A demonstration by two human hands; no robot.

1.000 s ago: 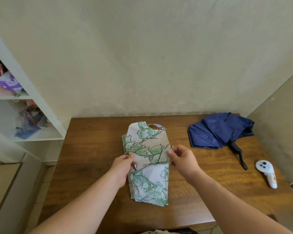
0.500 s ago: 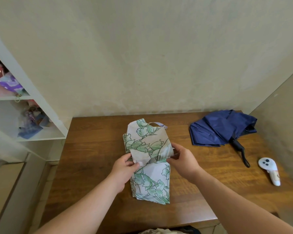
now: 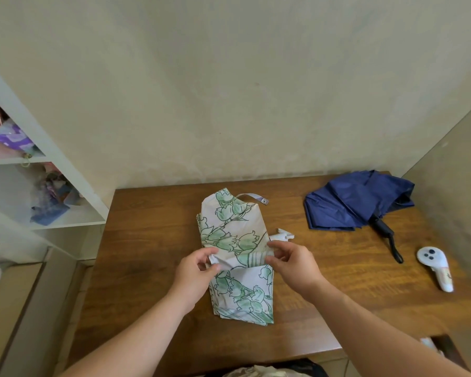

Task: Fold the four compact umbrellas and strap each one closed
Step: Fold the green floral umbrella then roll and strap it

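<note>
The floral umbrella (image 3: 235,254) lies flat near the middle of the bench (image 3: 152,240), its strap (image 3: 252,197) trailing loose from the far end, unfastened. I judge it light and limp: thin cloth over thin ribs, likely slick enough for pleats to slide and spring open once let go. It is best taken by the cloth edges at mid-length, where a fold can be pulled taut, then by the strap; the ribs should not be bent.

The left hand (image 3: 197,270) comes in from the near left side of the umbrella, fingers curled, its grip pinching a folded corner of cloth at the left edge. The right hand (image 3: 290,263) mirrors it on the right edge, thumb and fingertips pinching the cloth, wrist slightly raised. Both forearms reach from the near edge of the bench.

A navy umbrella (image 3: 356,201) lies unstrapped, well to the right of the floral one. So the task looks early.
</note>
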